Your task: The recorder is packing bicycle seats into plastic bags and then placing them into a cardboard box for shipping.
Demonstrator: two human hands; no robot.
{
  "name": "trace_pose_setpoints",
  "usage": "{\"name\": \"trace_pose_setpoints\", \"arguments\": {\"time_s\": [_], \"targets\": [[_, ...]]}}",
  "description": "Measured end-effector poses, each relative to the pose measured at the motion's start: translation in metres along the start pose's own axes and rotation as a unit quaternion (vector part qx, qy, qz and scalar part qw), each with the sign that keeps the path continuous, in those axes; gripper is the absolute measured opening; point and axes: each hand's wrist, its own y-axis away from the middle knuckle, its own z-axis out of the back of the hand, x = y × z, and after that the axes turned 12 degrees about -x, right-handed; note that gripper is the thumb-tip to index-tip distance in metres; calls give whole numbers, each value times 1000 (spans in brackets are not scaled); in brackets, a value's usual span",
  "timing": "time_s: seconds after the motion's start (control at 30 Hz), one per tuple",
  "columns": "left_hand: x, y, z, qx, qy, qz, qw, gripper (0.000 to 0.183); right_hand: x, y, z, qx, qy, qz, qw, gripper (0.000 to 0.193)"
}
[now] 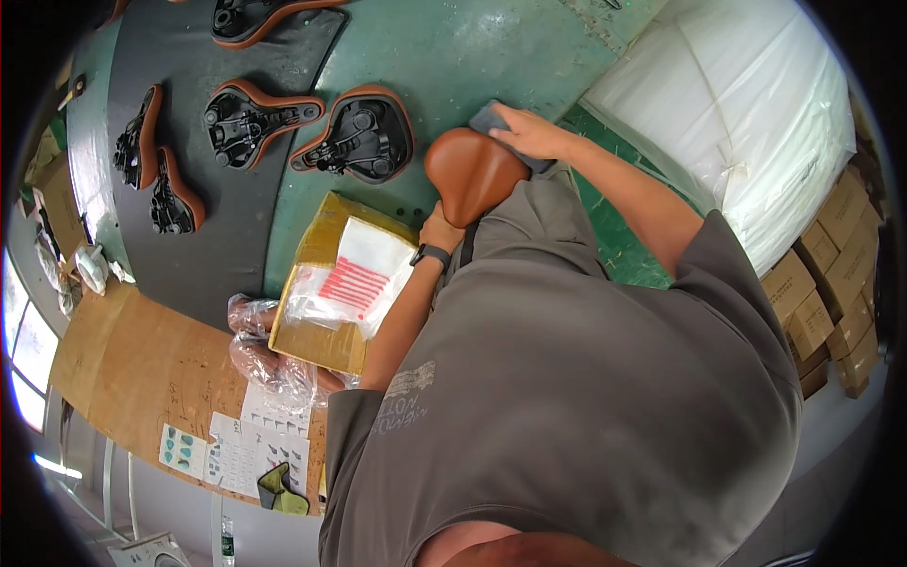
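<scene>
A brown bicycle saddle [470,172] sits smooth side up close to my body, its narrow nose toward me. My left hand [439,229], with a dark band at the wrist, is closed round the nose; its fingers are partly hidden under the saddle. A grey cloth [487,118] lies along the saddle's far right edge. My right hand [531,135] is closed on this cloth, thumb and fingers pressing it by the rim.
Several upturned saddles [370,132] lie on the green table [453,57] and its black mat [241,203]. A yellow box [316,345] holds white bags with red print. Plastic-wrapped saddles [274,364] are beside it. White-wrapped goods [727,104] and cartons [831,255] stand at right.
</scene>
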Motion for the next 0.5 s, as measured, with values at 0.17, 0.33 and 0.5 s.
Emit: {"name": "trace_pose_setpoints", "arguments": {"time_s": [0.17, 0.33, 0.5], "targets": [[4, 1, -6, -5, 20, -5, 1000, 54, 56, -62, -24, 140, 30, 19, 989, 45], [-3, 2, 6, 5, 15, 2, 1000, 54, 16, -9, -14, 36, -13, 2, 999, 49], [16, -8, -12, -13, 23, -19, 999, 52, -83, 32, 4, 31, 41, 3, 999, 55]]}}
